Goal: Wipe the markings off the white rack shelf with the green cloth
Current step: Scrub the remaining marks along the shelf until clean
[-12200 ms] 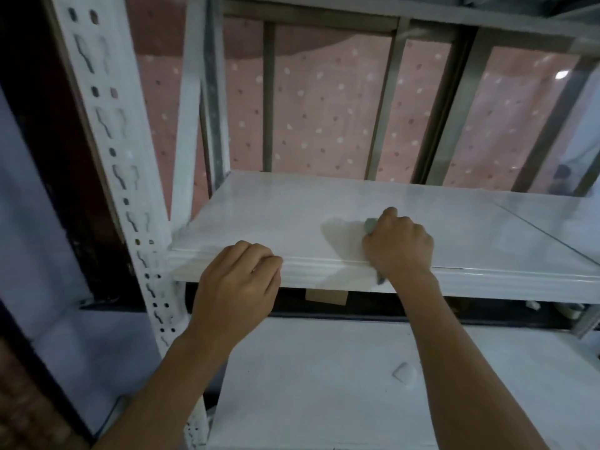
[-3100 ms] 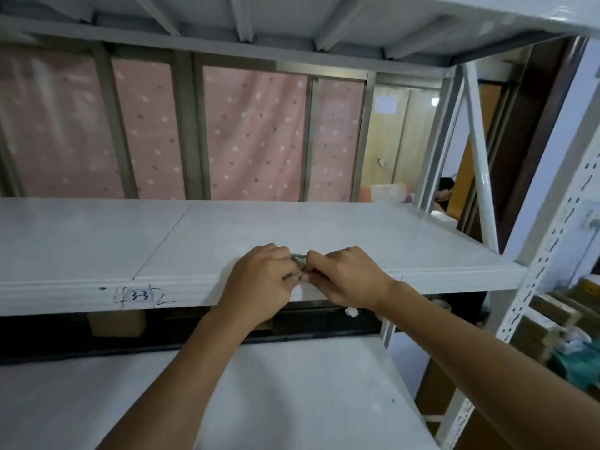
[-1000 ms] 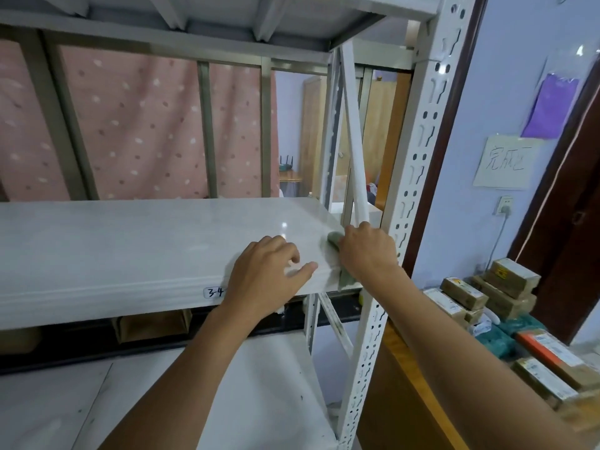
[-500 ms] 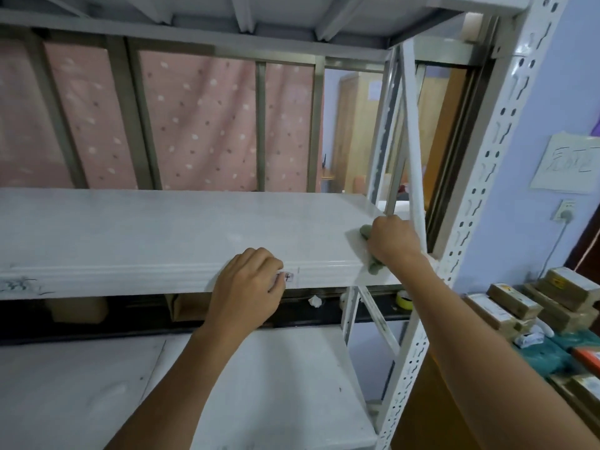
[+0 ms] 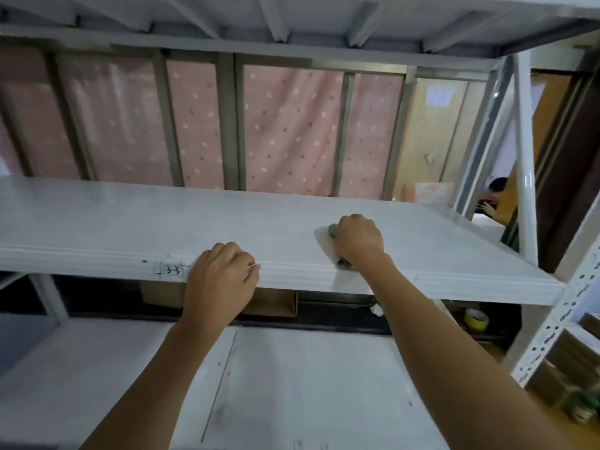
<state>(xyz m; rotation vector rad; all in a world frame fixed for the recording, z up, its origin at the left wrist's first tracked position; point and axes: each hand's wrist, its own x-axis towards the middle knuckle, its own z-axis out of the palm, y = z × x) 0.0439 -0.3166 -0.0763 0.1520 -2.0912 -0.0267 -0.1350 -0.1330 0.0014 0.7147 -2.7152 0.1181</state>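
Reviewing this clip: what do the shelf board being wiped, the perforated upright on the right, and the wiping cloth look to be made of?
Shelf board: probably painted or laminated board, matte white with faint grain streaks and a ribbed front edge.
Perforated upright: most likely painted steel, thin white angle punched with regular slots.
Green cloth: soft fabric, bunched in the right hand; weave too small to tell.
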